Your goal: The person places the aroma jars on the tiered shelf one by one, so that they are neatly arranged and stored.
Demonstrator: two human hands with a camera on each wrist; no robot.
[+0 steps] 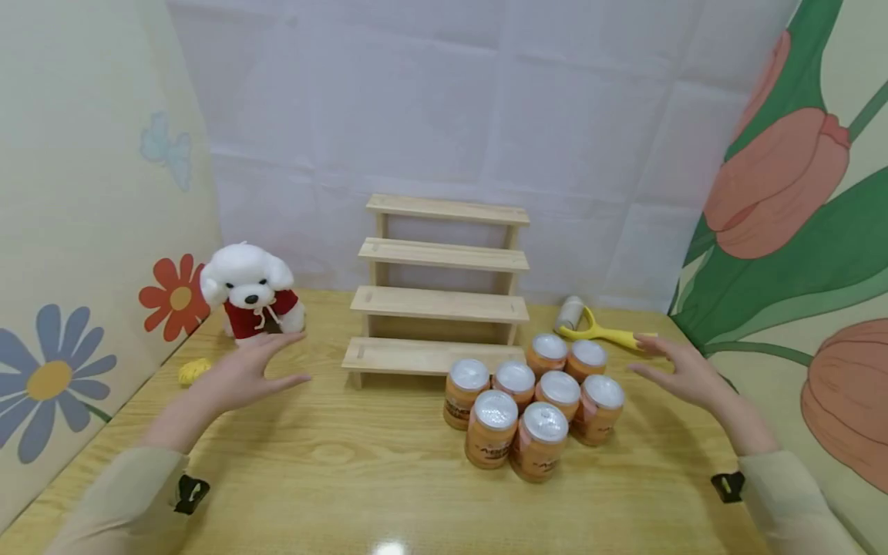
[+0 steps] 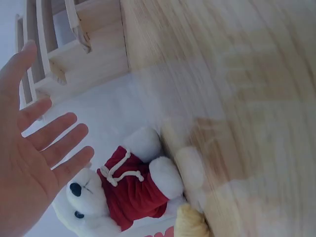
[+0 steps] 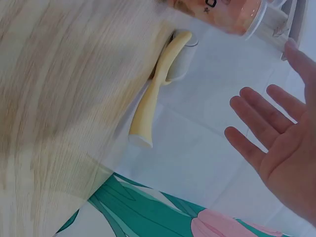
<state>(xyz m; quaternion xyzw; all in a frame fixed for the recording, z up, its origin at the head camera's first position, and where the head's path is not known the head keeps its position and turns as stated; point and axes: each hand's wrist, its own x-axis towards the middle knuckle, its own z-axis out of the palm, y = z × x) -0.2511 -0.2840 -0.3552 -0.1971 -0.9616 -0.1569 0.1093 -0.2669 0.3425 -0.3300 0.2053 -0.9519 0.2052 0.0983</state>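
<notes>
My left hand is held above the table at the left, its fingers stretched out and holding nothing. Just beyond it sits a white plush dog in a red shirt, also seen in the left wrist view as a plush dog. On the right, my right hand hovers with straight fingers, near a yellow-handled lint roller. Several orange cans with silver tops stand grouped right of the middle, touching neither hand. Behind them rises a four-step wooden shelf, its boards bare.
A small yellow object lies at the left table edge, partly behind my left forearm. White cloth hangs behind the shelf. Flower-painted panels border both sides of the wooden table.
</notes>
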